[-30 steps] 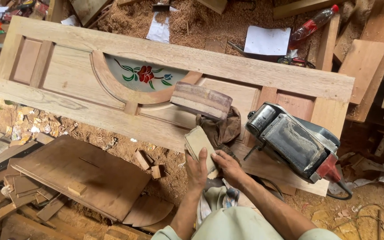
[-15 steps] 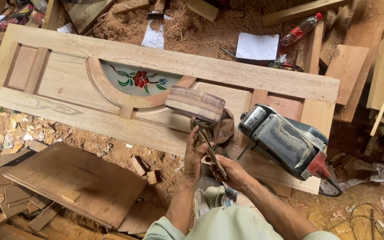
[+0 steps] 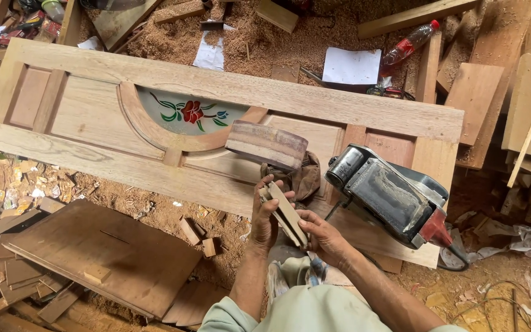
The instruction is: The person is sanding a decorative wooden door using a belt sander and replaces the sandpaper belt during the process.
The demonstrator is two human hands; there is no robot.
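Note:
Both my hands hold a thin flat wood piece (image 3: pixel 287 212) on edge in front of me. My left hand (image 3: pixel 264 218) grips its near left side, my right hand (image 3: pixel 322 237) supports it from the right. Just beyond it a sanding belt loop (image 3: pixel 267 144) and a dark crumpled cloth (image 3: pixel 302 178) rest on a long wooden door panel (image 3: pixel 228 92). The panel has an arched glass inset painted with a red flower (image 3: pixel 192 112). A grey and red belt sander (image 3: pixel 391 197) lies on the panel right of my hands.
Sawdust and wood offcuts cover the floor. A brown board (image 3: pixel 102 255) lies at the lower left with small blocks (image 3: pixel 198 237) beside it. Planks (image 3: pixel 523 104) are stacked at the right. White paper sheets (image 3: pixel 351 64) and a red-capped plastic bottle (image 3: pixel 410 43) lie beyond the panel.
The wood piece, flat in my left hand a second ago, now stands on edge between both hands. The camera view has shifted a little.

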